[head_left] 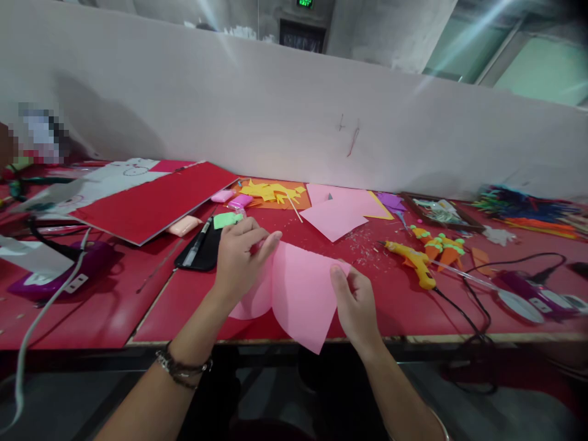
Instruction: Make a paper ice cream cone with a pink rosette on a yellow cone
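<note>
Holding a bent sheet of pink paper at six o'clock, over the near edge of a red tabletop. Pinching its upper right corner between thumb and fingers of the right hand. Touching its upper left with the left hand; cannot tell whether pinching there. Close to a yellow glue gun at three o'clock.

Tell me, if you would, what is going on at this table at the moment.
A person is handling a pink sheet of paper at the front edge of the red table. The right hand pinches its upper right corner, while the left hand is at its upper left; the sheet bends along a vertical line. Beyond it lie more pink paper and yellow scraps. A yellow glue gun lies to the right.
</note>
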Action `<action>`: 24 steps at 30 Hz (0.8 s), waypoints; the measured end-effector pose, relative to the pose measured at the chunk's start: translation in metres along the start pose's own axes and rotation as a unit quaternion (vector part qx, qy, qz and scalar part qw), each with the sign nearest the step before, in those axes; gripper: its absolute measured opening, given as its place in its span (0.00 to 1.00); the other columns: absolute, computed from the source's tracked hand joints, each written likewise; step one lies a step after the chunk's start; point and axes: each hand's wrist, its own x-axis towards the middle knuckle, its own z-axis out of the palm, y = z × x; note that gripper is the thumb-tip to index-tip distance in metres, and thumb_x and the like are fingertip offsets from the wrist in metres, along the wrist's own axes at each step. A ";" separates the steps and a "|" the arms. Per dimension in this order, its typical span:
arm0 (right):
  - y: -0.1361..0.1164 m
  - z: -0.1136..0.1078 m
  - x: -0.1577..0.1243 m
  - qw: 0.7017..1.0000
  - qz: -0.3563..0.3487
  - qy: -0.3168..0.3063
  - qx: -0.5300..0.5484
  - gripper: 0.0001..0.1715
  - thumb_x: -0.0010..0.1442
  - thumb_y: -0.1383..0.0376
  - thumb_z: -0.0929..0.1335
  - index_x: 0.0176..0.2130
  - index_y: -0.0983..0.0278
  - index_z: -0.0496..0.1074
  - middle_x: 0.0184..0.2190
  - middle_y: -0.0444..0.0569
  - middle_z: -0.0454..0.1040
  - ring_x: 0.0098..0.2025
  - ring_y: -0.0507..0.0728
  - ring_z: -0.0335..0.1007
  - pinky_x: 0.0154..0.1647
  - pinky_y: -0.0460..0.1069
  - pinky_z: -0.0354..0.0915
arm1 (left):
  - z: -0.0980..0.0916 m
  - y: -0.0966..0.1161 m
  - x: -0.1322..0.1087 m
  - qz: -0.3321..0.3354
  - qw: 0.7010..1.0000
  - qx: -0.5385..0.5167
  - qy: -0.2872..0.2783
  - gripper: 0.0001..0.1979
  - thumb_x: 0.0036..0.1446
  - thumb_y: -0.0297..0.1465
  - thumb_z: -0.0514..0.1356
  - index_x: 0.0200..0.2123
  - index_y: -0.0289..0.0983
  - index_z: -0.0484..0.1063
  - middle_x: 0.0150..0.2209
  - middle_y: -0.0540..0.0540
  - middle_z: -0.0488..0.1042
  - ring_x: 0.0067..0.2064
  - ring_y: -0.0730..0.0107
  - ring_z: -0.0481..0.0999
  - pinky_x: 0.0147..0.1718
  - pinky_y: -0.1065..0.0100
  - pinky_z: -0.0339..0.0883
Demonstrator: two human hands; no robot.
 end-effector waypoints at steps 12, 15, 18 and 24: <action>0.002 0.009 -0.005 0.979 -0.113 0.003 -0.171 0.22 0.58 0.64 0.59 0.16 0.64 0.49 0.13 0.38 0.49 0.17 0.45 0.47 0.19 0.44 0.46 | -0.007 -0.004 -0.004 0.003 0.998 0.045 0.037 0.15 0.53 0.32 0.56 0.16 0.36 0.63 0.20 0.53 0.63 0.26 0.75 0.63 0.32 0.65 0.51; 0.002 0.010 -0.004 0.976 -0.103 -0.002 -0.189 0.23 0.58 0.64 0.59 0.15 0.64 0.48 0.13 0.39 0.50 0.17 0.45 0.47 0.19 0.44 0.45 | -0.008 -0.004 -0.005 -0.007 0.999 0.043 0.031 0.15 0.53 0.32 0.55 0.16 0.36 0.63 0.20 0.53 0.63 0.26 0.75 0.63 0.32 0.65 0.51; 0.002 0.009 -0.004 0.976 -0.088 -0.005 -0.197 0.24 0.58 0.63 0.59 0.15 0.63 0.46 0.13 0.39 0.49 0.17 0.45 0.46 0.19 0.44 0.45 | -0.008 -0.005 -0.005 -0.029 0.999 0.038 0.026 0.15 0.54 0.33 0.54 0.16 0.37 0.64 0.20 0.52 0.64 0.26 0.74 0.64 0.31 0.65 0.52; 0.007 0.002 -0.002 0.982 -0.032 0.013 -0.187 0.23 0.58 0.60 0.59 0.16 0.64 0.49 0.13 0.38 0.47 0.17 0.46 0.47 0.19 0.45 0.44 | -0.011 -0.012 -0.005 -0.045 0.998 0.029 0.011 0.16 0.54 0.36 0.53 0.17 0.37 0.64 0.21 0.51 0.65 0.27 0.73 0.65 0.32 0.66 0.53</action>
